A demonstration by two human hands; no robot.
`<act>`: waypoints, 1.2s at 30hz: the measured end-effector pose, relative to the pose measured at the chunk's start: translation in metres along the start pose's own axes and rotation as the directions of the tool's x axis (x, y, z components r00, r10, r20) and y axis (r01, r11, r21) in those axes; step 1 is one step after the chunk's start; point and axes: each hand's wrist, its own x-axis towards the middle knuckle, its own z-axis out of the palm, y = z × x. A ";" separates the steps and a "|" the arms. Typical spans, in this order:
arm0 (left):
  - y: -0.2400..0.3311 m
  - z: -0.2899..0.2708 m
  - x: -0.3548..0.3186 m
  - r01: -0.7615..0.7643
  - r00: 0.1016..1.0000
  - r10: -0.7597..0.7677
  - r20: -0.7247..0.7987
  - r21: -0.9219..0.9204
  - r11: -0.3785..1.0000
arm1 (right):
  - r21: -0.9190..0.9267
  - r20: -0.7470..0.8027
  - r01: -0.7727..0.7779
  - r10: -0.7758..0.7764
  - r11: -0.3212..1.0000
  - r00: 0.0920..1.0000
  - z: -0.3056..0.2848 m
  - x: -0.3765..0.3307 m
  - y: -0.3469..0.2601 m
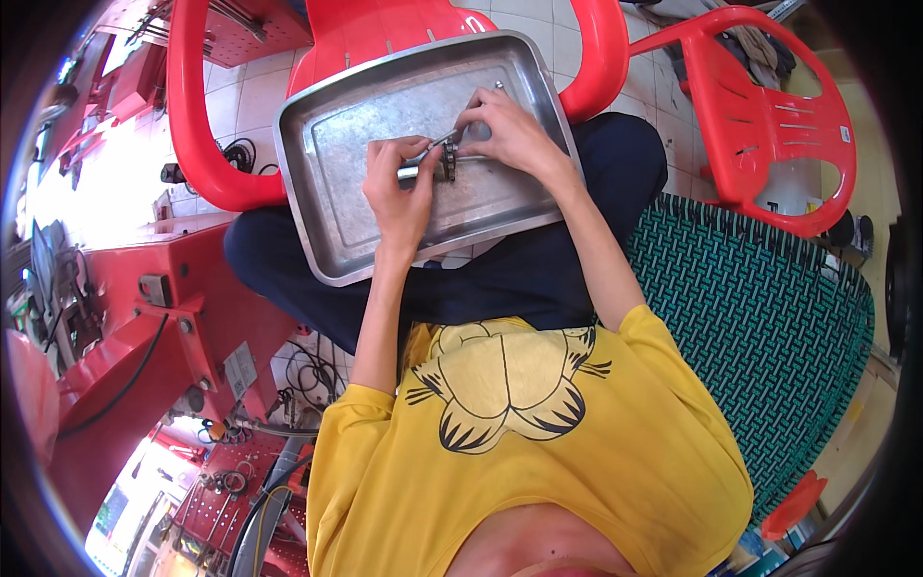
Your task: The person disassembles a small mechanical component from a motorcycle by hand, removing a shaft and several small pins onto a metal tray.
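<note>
Steel parts in the middle of the metal tray [336,231] are half hidden by both hands, so their exact shape is hard to make out. The left hand [396,192] grips a short metal shaft [411,173] at 9 o'clock of a small toothed gear [448,160]. The right hand [510,135], at 2 o'clock of the gear, pinches a thin metal rod [444,140] touching it.
</note>
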 end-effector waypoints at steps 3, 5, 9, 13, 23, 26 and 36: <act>0.000 0.001 -0.001 0.015 1.000 -0.015 -0.002 -0.028 0.999 | 0.002 0.000 0.024 -0.024 1.000 1.000 0.003 -0.001 -0.002; 0.000 0.003 -0.001 0.031 0.999 -0.032 -0.015 -0.065 0.997 | 0.006 -0.061 -0.037 0.038 0.999 0.997 -0.001 -0.006 -0.003; -0.002 0.002 -0.003 0.046 0.999 -0.046 0.003 -0.088 0.995 | 0.337 -0.125 -0.180 0.233 0.924 0.964 -0.023 -0.023 -0.015; -0.002 0.003 -0.002 -0.019 0.999 0.022 0.038 -0.086 0.996 | 0.634 -0.087 -0.134 0.243 0.762 0.966 -0.012 -0.047 -0.023; -0.003 0.002 -0.002 -0.087 0.987 0.094 0.129 -0.059 0.994 | 0.777 -0.237 -0.013 0.312 0.629 0.920 0.010 -0.057 -0.033; -0.001 0.003 -0.003 -0.072 0.986 0.080 0.146 -0.056 0.996 | 0.754 -0.255 0.032 0.247 0.657 0.935 0.012 -0.059 -0.028; -0.003 0.006 -0.006 -0.042 0.990 0.062 0.130 -0.149 0.988 | 0.759 -0.230 -0.003 0.273 0.651 0.934 0.012 -0.061 -0.028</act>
